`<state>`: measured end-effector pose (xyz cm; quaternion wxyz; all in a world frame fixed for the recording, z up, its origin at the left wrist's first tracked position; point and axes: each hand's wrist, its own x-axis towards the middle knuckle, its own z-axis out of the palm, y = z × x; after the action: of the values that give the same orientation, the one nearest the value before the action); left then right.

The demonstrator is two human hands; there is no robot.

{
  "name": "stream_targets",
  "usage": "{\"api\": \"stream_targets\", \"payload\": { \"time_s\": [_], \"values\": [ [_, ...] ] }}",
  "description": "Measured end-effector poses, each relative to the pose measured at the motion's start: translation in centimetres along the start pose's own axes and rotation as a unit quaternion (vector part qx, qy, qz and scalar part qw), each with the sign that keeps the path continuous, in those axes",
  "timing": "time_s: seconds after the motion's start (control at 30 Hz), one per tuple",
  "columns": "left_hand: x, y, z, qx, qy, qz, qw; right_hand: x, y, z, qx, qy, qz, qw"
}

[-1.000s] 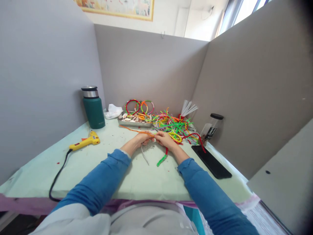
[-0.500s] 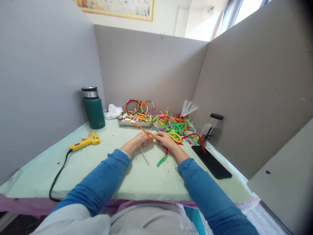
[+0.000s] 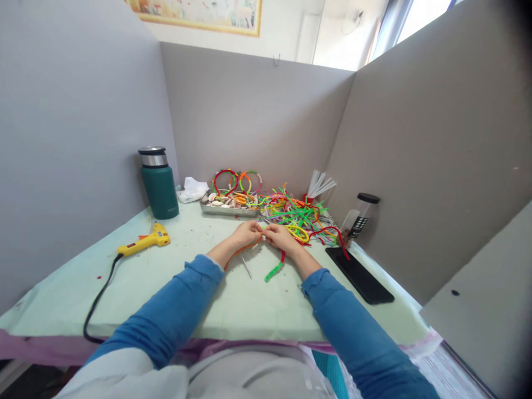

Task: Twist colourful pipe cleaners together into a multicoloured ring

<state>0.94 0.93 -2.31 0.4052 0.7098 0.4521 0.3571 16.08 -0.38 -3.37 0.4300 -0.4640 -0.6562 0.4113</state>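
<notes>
Over the middle of the table, my left hand and my right hand meet with fingertips pinched together. An orange pipe cleaner runs from the left fingertips down along the inside of that wrist. Below the same hand a thin grey strand sticks out; its upper end is hidden. From under my right hand comes a strip wrapped in red and green pipe cleaner, its green end pointing toward me. The fingers cover the spot where the pieces come together.
Behind my hands stand a metal tray of shells and several colourful rings. A heap of pipe cleaners lies right of it. A yellow glue gun and a green bottle are left, a black phone-like slab right.
The orange pipe cleaner has swung from pointing up and away over my left hand to hanging down toward me. My left hand has turned slightly; my right hand has hardly moved.
</notes>
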Motion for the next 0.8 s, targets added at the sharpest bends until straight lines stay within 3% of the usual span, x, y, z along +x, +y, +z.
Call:
{"api": "stream_targets", "payload": {
  "time_s": [0.3, 0.57, 0.8],
  "values": [
    [0.08, -0.17, 0.00, 0.106, 0.022, 0.051, 0.993, 0.26, 0.33, 0.06, -0.012, 0.013, 0.000, 1.000],
    [0.21, -0.38, 0.17, 0.101, -0.005, 0.015, 0.995, 0.25, 0.34, -0.08, -0.013, 0.010, -0.010, 1.000],
    [0.15, 0.02, -0.10, 0.222, 0.067, 0.119, 0.965, 0.24, 0.09, -0.02, -0.005, 0.012, -0.002, 1.000]
  ]
}}
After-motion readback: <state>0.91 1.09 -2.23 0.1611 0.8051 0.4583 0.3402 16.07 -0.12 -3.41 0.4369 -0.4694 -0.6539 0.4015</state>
